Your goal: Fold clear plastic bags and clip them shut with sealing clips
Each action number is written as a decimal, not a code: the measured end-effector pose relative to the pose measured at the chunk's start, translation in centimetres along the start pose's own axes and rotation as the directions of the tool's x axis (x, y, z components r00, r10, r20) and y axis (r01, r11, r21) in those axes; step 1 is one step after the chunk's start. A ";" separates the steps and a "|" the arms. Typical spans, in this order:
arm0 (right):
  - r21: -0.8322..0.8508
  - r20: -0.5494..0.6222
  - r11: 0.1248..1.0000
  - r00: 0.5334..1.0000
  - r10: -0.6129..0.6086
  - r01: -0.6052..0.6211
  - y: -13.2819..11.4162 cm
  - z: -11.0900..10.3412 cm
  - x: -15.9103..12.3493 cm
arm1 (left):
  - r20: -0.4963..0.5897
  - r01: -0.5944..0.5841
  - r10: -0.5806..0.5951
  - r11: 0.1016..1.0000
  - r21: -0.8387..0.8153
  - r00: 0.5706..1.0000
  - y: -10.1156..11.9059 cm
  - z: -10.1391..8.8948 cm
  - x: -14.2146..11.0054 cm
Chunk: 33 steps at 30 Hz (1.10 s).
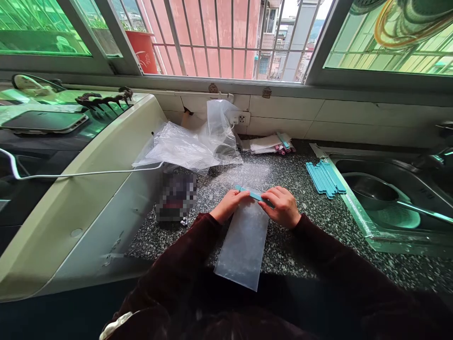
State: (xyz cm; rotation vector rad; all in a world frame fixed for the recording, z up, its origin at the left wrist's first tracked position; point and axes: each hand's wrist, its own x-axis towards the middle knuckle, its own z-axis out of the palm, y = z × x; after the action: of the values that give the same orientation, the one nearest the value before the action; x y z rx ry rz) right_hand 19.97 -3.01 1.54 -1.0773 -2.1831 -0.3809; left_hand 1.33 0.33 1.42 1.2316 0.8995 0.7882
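Observation:
A flat light-blue strip [253, 194] lies crosswise between my two hands, at the top end of a frosted clear plastic bag [242, 245]. My left hand [228, 206] pinches the left end of the strip. On its right end, the fingers and thumb of my right hand [282, 208] are closed. The bag hangs down toward me, its lower corner past the counter's front edge. More blue strips [323, 179] lie in a loose pile to the right, beside the sink. I cannot tell from here exactly what kind of strips they are.
Crumpled clear plastic bags [191, 146] lie at the back left near a wall socket [243, 118]. Packed strips [271, 143] rest by the wall. A sink [375, 236] with a pan [370, 190] is at right. A white cable [92, 174] crosses the cream-coloured appliance [88, 189] at left.

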 end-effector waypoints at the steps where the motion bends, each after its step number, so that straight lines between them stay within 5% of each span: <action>1: 0.000 0.002 1.000 1.000 0.004 -0.004 0.0 0.0 0.0 | 0.014 0.000 0.000 1.000 0.011 1.000 0.0 -0.1 0.0; 8: -0.002 -0.026 1.000 0.999 0.027 -0.027 0.2 -0.4 0.0 | 0.145 0.051 -0.055 0.998 0.030 0.988 0.5 -0.5 -0.2; 19: 0.065 0.008 0.997 0.999 0.032 -0.033 0.7 -0.4 -0.6 | 0.073 -0.013 0.016 0.999 -0.036 0.997 0.7 -1.5 -0.3; 27: 0.049 0.018 0.998 1.000 0.024 -0.025 0.9 -0.3 -0.6 | 0.036 -0.011 0.021 0.967 -0.255 0.999 1.0 -0.9 -0.3; 33: 0.022 0.000 1.000 1.000 -0.013 0.013 0.9 -0.2 -0.6 | 0.026 -0.094 0.094 0.996 -0.002 0.995 -0.1 -1.4 0.1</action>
State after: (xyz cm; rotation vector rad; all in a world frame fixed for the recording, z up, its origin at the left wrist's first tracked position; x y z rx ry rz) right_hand 21.00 -2.93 1.22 -1.0516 -2.1899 -0.3614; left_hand 0.07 0.99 1.16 1.2878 0.8245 0.8455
